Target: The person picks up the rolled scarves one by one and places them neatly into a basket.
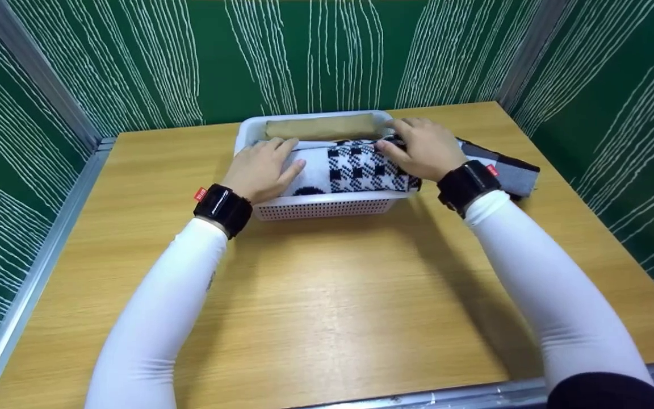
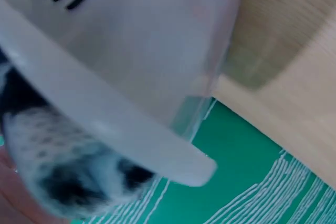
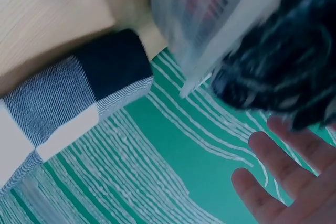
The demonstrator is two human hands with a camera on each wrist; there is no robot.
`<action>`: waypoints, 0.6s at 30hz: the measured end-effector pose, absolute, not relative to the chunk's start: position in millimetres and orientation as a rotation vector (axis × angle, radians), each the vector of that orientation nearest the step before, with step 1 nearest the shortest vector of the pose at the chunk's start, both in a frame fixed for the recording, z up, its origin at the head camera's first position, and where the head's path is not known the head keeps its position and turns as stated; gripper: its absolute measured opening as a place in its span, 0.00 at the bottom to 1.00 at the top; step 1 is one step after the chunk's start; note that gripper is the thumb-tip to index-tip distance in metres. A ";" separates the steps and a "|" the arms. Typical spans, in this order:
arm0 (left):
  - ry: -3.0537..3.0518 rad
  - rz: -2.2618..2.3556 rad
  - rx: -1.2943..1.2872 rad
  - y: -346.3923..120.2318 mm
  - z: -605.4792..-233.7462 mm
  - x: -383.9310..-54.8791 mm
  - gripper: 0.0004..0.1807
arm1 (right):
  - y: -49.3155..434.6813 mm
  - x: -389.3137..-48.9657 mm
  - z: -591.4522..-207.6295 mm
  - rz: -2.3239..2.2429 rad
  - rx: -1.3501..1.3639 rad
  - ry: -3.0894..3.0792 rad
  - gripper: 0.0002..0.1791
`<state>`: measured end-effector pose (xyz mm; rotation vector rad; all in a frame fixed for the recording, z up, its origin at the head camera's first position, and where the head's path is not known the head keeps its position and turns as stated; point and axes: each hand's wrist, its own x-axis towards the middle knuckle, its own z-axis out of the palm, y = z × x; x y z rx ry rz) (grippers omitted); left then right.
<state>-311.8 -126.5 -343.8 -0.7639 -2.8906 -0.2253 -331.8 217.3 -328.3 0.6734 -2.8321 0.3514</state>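
Observation:
A rolled black-and-white knit cloth (image 1: 361, 167) with a houndstooth pattern lies along the near side of a white plastic basket (image 1: 327, 199). On its left end rests my left hand (image 1: 264, 168), fingers over the top and thumb on the near side. My right hand (image 1: 428, 149) is at the roll's right end, with its thumb on the cloth. In the right wrist view, the extended fingers (image 3: 281, 153) are beside the dark, loose-edged end of the roll (image 3: 283, 61). The left wrist view shows the roll's other end (image 2: 73, 161) bulging past the basket rim (image 2: 105, 108).
Behind the roll, a tan folded cloth (image 1: 321, 126) lies in the basket. A grey, black and white checked cloth (image 1: 508, 170) lies folded on the wooden table (image 1: 315, 295), right of the basket. Green panels (image 1: 281, 57) with white lines stand at the back and sides.

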 end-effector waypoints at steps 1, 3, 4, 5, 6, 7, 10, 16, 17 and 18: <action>-2.888 -0.229 -0.773 -125.7 -343.0 -310.6 0.39 | 220.4 -331.5 -327.1 0.348 0.662 -2.834 0.38; -2.887 -0.231 -0.790 -124.1 -341.9 -308.3 0.39 | 226.3 -331.9 -325.9 0.348 0.643 -2.837 0.39; -2.887 -0.231 -0.797 -123.1 -341.4 -307.0 0.39 | 228.8 -331.9 -325.3 0.351 0.640 -2.836 0.39; -2.886 -0.234 -0.803 -122.2 -341.0 -305.7 0.40 | 231.3 -331.9 -325.0 0.347 0.636 -2.835 0.40; -2.884 -0.233 -0.808 -121.5 -340.8 -304.7 0.40 | 233.4 -331.9 -324.8 0.351 0.633 -2.835 0.40; -2.882 -0.232 -0.811 -120.8 -340.7 -303.9 0.40 | 235.3 -331.9 -324.7 0.358 0.633 -2.834 0.40; -2.864 -0.233 -0.823 -118.5 -340.6 -302.1 0.40 | 240.6 -331.2 -324.2 0.367 0.624 -2.837 0.41; -2.808 -0.222 -0.860 -113.2 -340.8 -300.3 0.40 | 256.2 -330.7 -323.3 0.364 0.570 -2.849 0.41; -2.801 -0.226 -0.864 -112.1 -340.9 -299.7 0.40 | 259.1 -330.7 -323.3 0.359 0.562 -2.852 0.40; -2.794 -0.233 -0.870 -111.0 -340.9 -298.9 0.40 | 261.9 -330.4 -323.3 0.355 0.554 -2.857 0.40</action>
